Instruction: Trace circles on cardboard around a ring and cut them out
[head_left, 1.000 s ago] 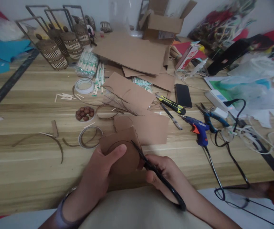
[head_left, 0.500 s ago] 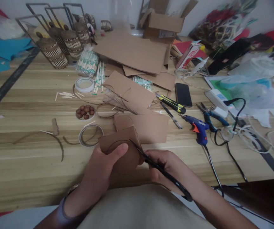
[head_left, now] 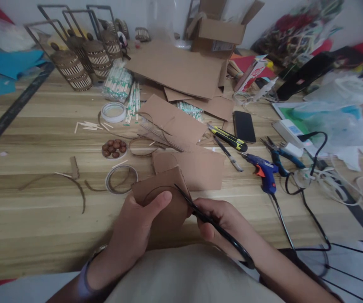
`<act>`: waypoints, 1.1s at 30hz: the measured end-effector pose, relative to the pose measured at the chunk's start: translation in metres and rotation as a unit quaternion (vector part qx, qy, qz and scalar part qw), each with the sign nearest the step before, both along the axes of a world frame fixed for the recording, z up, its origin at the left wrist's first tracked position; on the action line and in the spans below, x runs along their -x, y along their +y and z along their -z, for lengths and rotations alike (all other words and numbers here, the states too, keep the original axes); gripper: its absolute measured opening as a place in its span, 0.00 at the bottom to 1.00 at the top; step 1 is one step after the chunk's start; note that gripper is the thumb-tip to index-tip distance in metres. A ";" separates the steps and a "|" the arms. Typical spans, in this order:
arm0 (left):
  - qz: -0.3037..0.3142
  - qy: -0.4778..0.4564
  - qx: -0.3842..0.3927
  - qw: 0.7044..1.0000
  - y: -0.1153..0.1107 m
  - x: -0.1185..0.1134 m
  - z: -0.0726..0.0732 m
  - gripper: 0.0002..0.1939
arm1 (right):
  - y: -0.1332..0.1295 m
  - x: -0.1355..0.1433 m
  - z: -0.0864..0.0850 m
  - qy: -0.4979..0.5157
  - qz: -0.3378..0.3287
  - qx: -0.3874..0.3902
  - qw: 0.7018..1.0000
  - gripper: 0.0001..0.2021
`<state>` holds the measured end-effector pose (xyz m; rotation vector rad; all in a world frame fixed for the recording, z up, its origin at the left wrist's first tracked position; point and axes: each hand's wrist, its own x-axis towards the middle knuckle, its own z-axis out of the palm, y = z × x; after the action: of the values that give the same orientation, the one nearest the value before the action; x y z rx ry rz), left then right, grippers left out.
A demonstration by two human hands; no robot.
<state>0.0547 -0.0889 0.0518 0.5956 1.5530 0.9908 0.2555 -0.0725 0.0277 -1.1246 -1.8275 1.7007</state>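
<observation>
A brown piece of cardboard [head_left: 169,214] with a curved line drawn on it is gripped in my left hand [head_left: 140,219], the thumb lying flat on its face. Black-handled scissors [head_left: 213,223] are held in my right hand [head_left: 219,216]. Their blades reach over the cardboard's right part, with one tip near the drawn curve. The lower blade is hidden by the cardboard. Just beyond lies another cardboard sheet [head_left: 200,168], and left of it a roll of tape [head_left: 108,185] stands flat on the table.
To the right lie a blue glue gun [head_left: 265,170], pliers [head_left: 279,158], a yellow-black utility knife [head_left: 228,136] and a phone [head_left: 244,126]. A dish of brown balls [head_left: 114,148] is at left. Behind are stacked cardboard [head_left: 178,69] and several small lantern-like barrels [head_left: 72,69].
The view has shifted slightly, so the table's things sit a little further right. Both hands keep their hold on the cardboard and scissors, with hardly any other movement.
</observation>
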 end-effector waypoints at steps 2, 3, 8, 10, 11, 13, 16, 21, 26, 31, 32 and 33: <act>0.006 0.005 0.002 1.000 0.001 0.000 -0.003 0.12 | 0.000 0.000 0.000 0.004 -0.003 0.008 1.000 0.39; 0.010 0.009 0.003 1.000 0.002 0.000 -0.005 0.12 | 0.000 -0.001 0.000 0.007 -0.004 0.014 1.000 0.38; 0.025 0.020 0.002 1.000 0.004 -0.001 -0.014 0.10 | 0.000 -0.001 -0.003 0.016 -0.009 0.033 0.999 0.36; 0.023 0.000 0.001 1.000 0.004 -0.002 -0.016 0.09 | 0.000 -0.002 -0.004 0.006 -0.010 0.036 0.999 0.36; 0.020 -0.011 0.003 1.000 0.004 -0.002 -0.016 0.09 | -0.001 -0.002 -0.005 0.000 -0.011 0.039 0.999 0.36; 0.007 -0.027 0.009 1.000 0.003 -0.003 -0.014 0.08 | -0.001 -0.003 -0.006 -0.011 -0.012 0.047 0.999 0.37; -0.014 -0.043 0.007 0.999 0.001 -0.003 -0.009 0.10 | -0.001 -0.003 -0.006 -0.017 -0.012 0.051 0.998 0.37; -0.023 -0.054 0.012 0.998 0.000 -0.002 -0.010 0.11 | 0.000 -0.003 -0.006 -0.025 -0.013 0.047 0.999 0.37; -0.018 -0.014 0.027 0.999 0.003 -0.003 -0.018 0.08 | 0.000 -0.003 -0.006 -0.025 -0.012 0.051 0.998 0.35; -0.014 -0.025 0.015 0.999 0.002 -0.003 -0.014 0.08 | -0.001 -0.003 -0.006 -0.034 -0.012 0.049 0.998 0.36; -0.011 -0.028 0.009 1.000 0.002 -0.003 -0.013 0.08 | -0.001 -0.003 -0.006 -0.034 -0.013 0.049 0.998 0.36; -0.007 -0.032 0.001 0.999 0.001 -0.003 -0.011 0.08 | 0.000 -0.003 -0.007 -0.036 -0.014 0.049 0.998 0.37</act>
<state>0.0572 -0.0875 0.0631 0.5470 1.5037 1.0102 0.2587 -0.0729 0.0343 -1.2190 -1.8294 1.8047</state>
